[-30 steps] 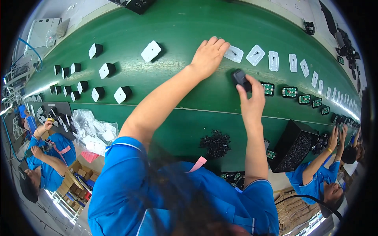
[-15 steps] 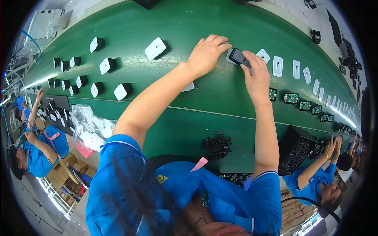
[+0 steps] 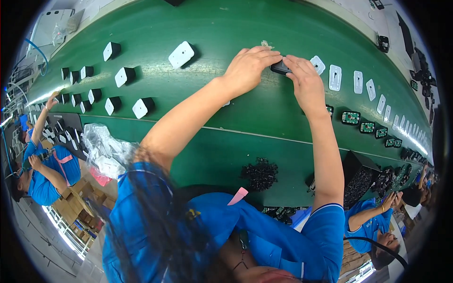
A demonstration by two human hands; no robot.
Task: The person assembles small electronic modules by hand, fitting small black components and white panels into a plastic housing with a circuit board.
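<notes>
Head | right hand curled around rounded black casing | left hand half-curled against it, grip unclear | glossy green worktop

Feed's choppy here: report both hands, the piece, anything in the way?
Left hand at left end, right hand over right end of small black rectangular housing. Housing partly hidden. White rectangular plastic cover close beside right hand.

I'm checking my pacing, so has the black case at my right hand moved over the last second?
Yes: judged against the long pale seam, the black case has shifted farther from your body, closer to your left hand.
</notes>
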